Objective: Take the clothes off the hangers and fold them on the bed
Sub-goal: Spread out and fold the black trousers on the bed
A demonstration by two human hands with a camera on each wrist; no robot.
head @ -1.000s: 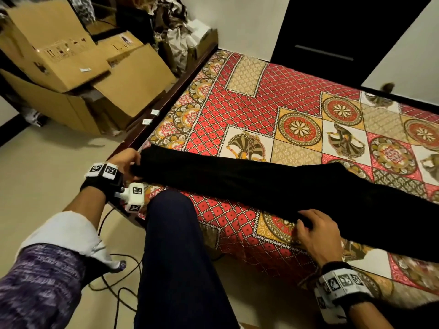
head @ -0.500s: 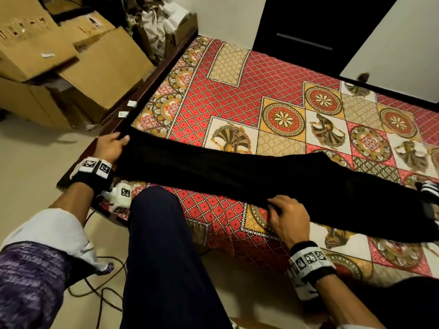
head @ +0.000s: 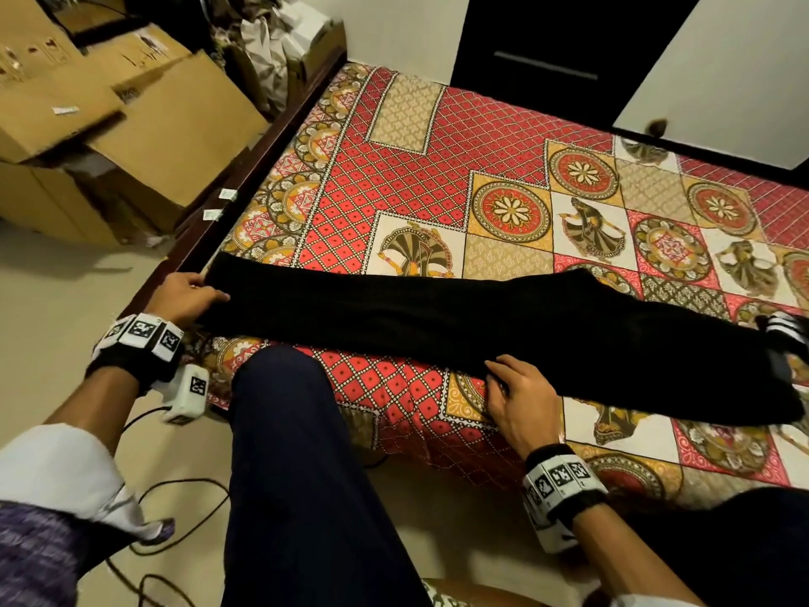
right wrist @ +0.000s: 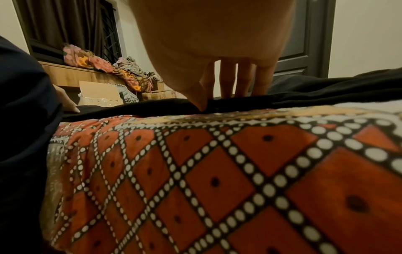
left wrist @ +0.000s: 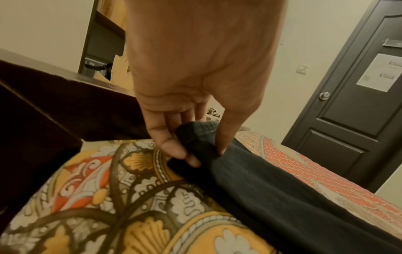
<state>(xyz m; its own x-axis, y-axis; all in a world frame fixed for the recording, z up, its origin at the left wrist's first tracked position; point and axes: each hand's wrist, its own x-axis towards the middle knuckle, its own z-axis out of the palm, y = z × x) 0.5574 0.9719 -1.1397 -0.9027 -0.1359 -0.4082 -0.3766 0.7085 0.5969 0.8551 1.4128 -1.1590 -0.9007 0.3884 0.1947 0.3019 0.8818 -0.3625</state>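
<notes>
Black trousers [head: 437, 326] lie stretched across the patterned bed cover [head: 394, 177], from the bed's left edge to the far right. My left hand [head: 210, 291] is at the left end. In the left wrist view its thumb and fingers [left wrist: 202, 154] pinch the leg hem [left wrist: 195, 130]. My right hand [head: 512, 387] rests on the near edge of the trousers about halfway along. In the right wrist view its fingers [right wrist: 228, 86] are straight on the black cloth [right wrist: 326, 89] and the thumb tip touches the cloth's edge. No hanger is in view.
My knee [head: 284, 431] in dark trousers stands against the bed's near side. Cardboard boxes [head: 131, 124] crowd the floor beyond the dark wooden bed frame [head: 245, 181]. A black item with white stripes [head: 786, 328] lies at the right end of the trousers. Cables [head: 175, 497] trail on the floor.
My left hand has carried the hem a little farther along the bed's left edge, and the trousers lie straighter. The right hand stays at the near edge, its fingers flatter.
</notes>
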